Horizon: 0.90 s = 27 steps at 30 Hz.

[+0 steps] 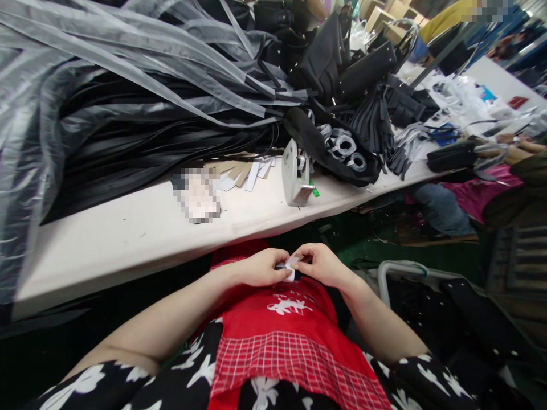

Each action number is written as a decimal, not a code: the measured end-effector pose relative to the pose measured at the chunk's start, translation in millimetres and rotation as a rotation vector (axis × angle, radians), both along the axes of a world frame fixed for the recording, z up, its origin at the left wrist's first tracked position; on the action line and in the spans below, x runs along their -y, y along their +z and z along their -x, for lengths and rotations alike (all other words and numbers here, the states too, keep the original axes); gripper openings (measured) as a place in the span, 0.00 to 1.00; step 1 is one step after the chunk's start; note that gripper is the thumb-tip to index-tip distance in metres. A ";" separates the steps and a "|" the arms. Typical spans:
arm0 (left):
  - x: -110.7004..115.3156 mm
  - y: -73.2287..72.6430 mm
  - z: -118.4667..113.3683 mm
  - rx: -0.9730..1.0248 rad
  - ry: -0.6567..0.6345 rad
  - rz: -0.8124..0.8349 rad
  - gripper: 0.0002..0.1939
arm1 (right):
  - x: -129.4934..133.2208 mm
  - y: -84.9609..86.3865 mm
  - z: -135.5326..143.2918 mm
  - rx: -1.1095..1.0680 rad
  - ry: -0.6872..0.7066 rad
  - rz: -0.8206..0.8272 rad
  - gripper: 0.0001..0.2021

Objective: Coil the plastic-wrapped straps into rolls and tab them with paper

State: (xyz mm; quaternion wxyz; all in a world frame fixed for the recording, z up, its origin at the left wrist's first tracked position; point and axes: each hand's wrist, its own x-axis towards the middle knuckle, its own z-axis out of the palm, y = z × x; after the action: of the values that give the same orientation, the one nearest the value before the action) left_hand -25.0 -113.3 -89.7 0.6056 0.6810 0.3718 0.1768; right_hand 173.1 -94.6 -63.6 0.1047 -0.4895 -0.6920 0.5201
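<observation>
Close in front of my red apron [273, 319], my two hands meet over a small white piece [289, 274], thin and flat like tape or paper. My left hand [268, 267] pinches it from the left, thumb on its edge. From the other side, the thumb and forefinger of my right hand [322, 265] are closed on its upper part. Something dark, like the end of a strip, shows just under the piece; most of it is hidden by my fingers and I cannot make out its shape.
Ahead runs a white table [128, 245] with long black strips [171, 148], a pale tape dispenser [296, 176], card strips [252, 173], a blurred-out phone-like item [199, 196] and black bags [320, 62]. A metal-framed cart [387, 279] stands at right. Another person [482, 193] sits farther right.
</observation>
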 end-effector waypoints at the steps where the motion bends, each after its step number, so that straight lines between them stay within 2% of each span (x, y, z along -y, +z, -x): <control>1: -0.2 -0.9 -0.6 -0.014 0.007 -0.006 0.08 | 1.7 0.4 0.9 0.020 0.013 -0.065 0.04; 3: -2.0 -4.0 -2.0 -0.001 0.041 0.029 0.08 | 5.3 0.6 2.6 0.074 0.058 -0.274 0.05; 6: -10.1 -9.9 -2.5 0.119 0.212 0.133 0.11 | 10.6 -2.4 4.7 0.137 0.163 -0.617 0.12; 9: -22.8 -11.2 0.8 0.325 0.385 0.251 0.17 | 12.9 -8.2 7.1 0.133 0.202 -0.820 0.23; 11: -30.7 -8.9 3.2 0.454 0.420 0.376 0.19 | 11.6 -10.9 9.0 0.131 0.173 -0.904 0.28; 14: -39.0 -5.6 4.1 0.549 0.419 0.455 0.22 | 7.0 -10.1 11.9 0.095 0.113 -0.951 0.30; 18: -45.0 -7.1 4.2 0.563 0.354 0.435 0.27 | 4.2 -6.1 16.0 -0.006 -0.049 -0.864 0.35; 20: -47.1 -8.6 6.4 0.549 0.329 0.439 0.28 | 5.9 -6.1 19.1 -0.013 -0.075 -0.848 0.40; 24: -50.7 -7.9 13.8 0.553 0.327 0.409 0.30 | 6.3 -5.0 25.4 0.018 0.032 -0.930 0.40; 27: -52.3 -3.8 19.3 0.550 0.440 0.375 0.31 | -14.2 1.2 23.9 0.000 0.136 -0.986 0.35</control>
State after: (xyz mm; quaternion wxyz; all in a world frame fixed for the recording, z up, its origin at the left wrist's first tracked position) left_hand -44.3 -61.0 -93.5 0.7439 0.3900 0.3586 0.4073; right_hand 149.2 -80.4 -62.4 0.2898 -0.3353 -0.8860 0.1365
